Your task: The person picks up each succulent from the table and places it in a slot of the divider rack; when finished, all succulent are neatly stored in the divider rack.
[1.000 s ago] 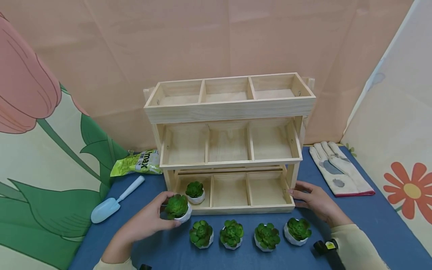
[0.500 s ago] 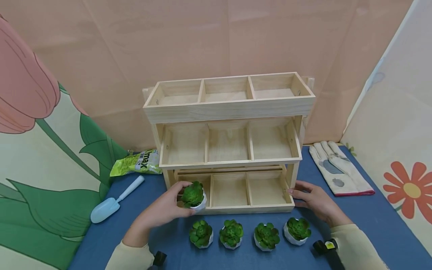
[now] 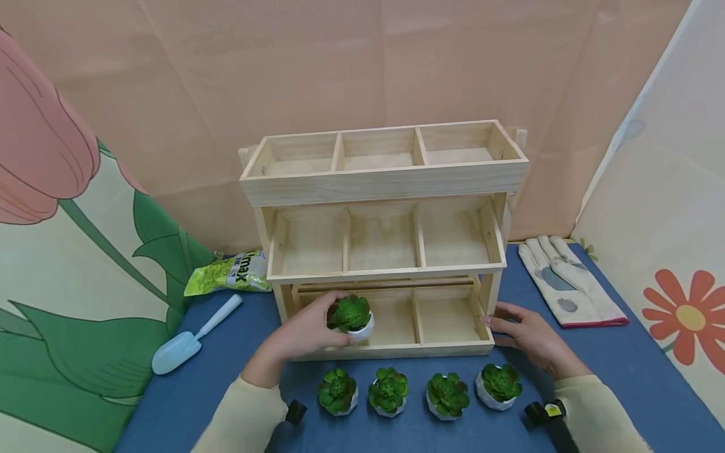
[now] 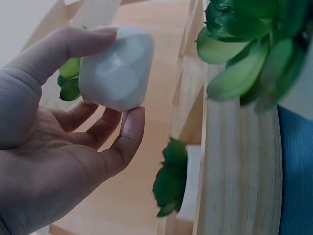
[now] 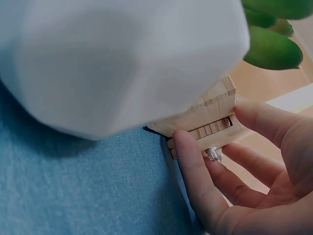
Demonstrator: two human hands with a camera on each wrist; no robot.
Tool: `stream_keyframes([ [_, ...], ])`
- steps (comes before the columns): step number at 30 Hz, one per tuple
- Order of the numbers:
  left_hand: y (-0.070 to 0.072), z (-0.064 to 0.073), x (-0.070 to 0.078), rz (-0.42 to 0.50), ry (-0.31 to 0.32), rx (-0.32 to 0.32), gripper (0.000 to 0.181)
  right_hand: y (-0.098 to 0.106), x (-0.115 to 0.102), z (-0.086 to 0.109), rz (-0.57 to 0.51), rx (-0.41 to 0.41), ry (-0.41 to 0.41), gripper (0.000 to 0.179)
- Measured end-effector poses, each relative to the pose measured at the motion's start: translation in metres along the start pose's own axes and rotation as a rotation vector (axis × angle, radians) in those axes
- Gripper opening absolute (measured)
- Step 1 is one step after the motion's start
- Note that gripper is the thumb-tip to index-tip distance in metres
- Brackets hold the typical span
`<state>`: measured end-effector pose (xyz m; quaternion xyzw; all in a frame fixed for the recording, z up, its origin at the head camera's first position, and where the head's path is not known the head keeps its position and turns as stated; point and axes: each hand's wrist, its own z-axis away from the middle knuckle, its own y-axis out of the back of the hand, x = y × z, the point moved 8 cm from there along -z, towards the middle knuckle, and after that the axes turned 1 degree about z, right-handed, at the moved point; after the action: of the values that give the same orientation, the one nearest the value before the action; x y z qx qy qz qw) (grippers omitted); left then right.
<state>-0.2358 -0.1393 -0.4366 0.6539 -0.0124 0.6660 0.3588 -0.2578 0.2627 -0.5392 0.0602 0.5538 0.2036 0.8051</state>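
My left hand [image 3: 317,324] holds a small succulent [image 3: 352,313] by its white faceted pot [image 4: 117,68], thumb on one side and fingers on the other. It hovers at the bottom tier of a pale wooden three-tier shelf [image 3: 385,267], around the left divider. A second potted succulent [image 4: 171,181] sits in that tier's left compartment, mostly hidden by the hand in the head view. My right hand [image 3: 529,336] grips the bottom tier's right end between thumb and fingers. Several more potted succulents [image 3: 447,396] stand in a row before the shelf.
A light blue trowel [image 3: 189,340] and a green bag [image 3: 229,274] lie left of the shelf. White gloves [image 3: 569,283] with a red hem lie at the right. Blue cloth [image 3: 408,434] covers the table. A beige backdrop hangs behind.
My left hand has carried the succulent rightward and slightly up, from the bottom tier's left end past its left compartment. The right hand stays at the shelf's right end.
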Motion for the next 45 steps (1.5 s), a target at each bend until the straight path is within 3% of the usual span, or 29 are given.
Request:
stream_keyframes([
  [5, -0.008, -0.016, 0.003, 0.001, -0.007, -0.022, 0.075, -0.001, -0.001, 0.001, -0.001, 0.001, -0.002, 0.086],
  [9, -0.012, -0.030, 0.004, -0.059, -0.024, -0.038, 0.074, -0.001, -0.001, 0.002, -0.004, 0.003, 0.004, 0.086],
  [18, -0.022, -0.052, -0.001, -0.092, 0.014, -0.068, 0.075, -0.002, 0.000, 0.002, -0.011, -0.004, -0.001, 0.087],
  [27, -0.032, -0.064, -0.001, -0.141, 0.007, -0.101, 0.071, 0.000, -0.001, 0.001, -0.001, -0.005, 0.001, 0.088],
  [34, -0.031, -0.069, -0.001, -0.135, 0.029, -0.145, 0.074, 0.000, -0.001, 0.001, -0.005, 0.003, -0.002, 0.089],
  [38, -0.030, -0.072, -0.002, -0.173, 0.026, -0.159, 0.076, -0.001, -0.003, 0.002, -0.009, -0.003, 0.008, 0.087],
  [45, -0.036, -0.080, -0.001, -0.299, 0.006, -0.206, 0.065, -0.002, -0.004, 0.003, -0.016, -0.015, 0.027, 0.084],
])
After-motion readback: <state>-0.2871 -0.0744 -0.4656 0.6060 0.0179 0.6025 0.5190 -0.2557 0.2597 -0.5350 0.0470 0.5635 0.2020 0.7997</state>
